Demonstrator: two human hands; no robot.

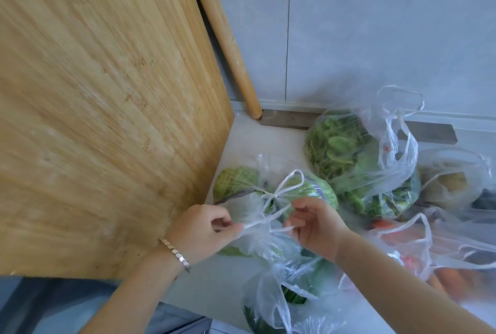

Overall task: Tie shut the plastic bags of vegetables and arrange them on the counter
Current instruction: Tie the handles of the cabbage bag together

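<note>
Just right of the big bamboo cutting board [102, 108], the left hand [200, 229] and right hand [316, 226] each pinch a twisted handle of the clear plastic cabbage bag [268, 199]. The film looks thin, slippery and tearable, so gripping near the knot seems safest.

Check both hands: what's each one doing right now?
Left hand: closed, pinching a handle of the cabbage bag.
Right hand: closed, pinching the bag's other handle.

bags on a pale counter [241, 140]

a big wooden board [102, 108] lies on the left. beside it sit a cabbage bag [316, 188], a leafy greens bag [338, 145], a carrot bag [442, 261] and a potato bag [451, 180], all close together.
</note>
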